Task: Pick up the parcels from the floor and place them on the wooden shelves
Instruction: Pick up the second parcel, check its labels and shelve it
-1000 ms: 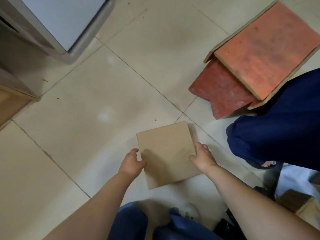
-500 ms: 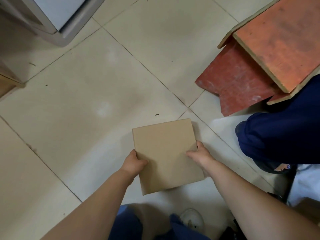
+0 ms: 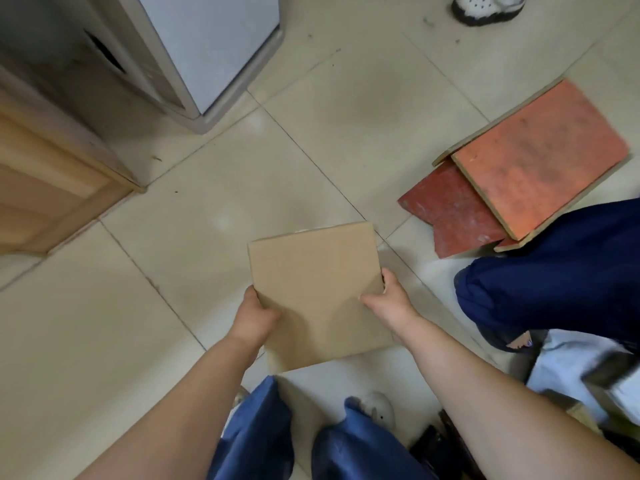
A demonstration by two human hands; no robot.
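Observation:
A flat square brown cardboard parcel (image 3: 315, 285) is held above the tiled floor in front of me. My left hand (image 3: 254, 317) grips its left edge, thumb on top. On the opposite edge my right hand (image 3: 389, 301) clamps down, fingers curled over the side. The parcel's underside is hidden. A light wooden shelf unit (image 3: 45, 181) shows its corner at the far left.
A grey-white cabinet (image 3: 207, 53) stands at the upper left. Red boards (image 3: 512, 178) lie on the floor to the right, beside another person's blue-trousered leg (image 3: 561, 271). A white shoe (image 3: 485, 8) is at the top, and boxes (image 3: 588, 379) are at the lower right.
The parcel has come up off the floor, gripped in both hands. The view has pulled back and tilted up, so the wooden shelf and the cabinet are more in sight.

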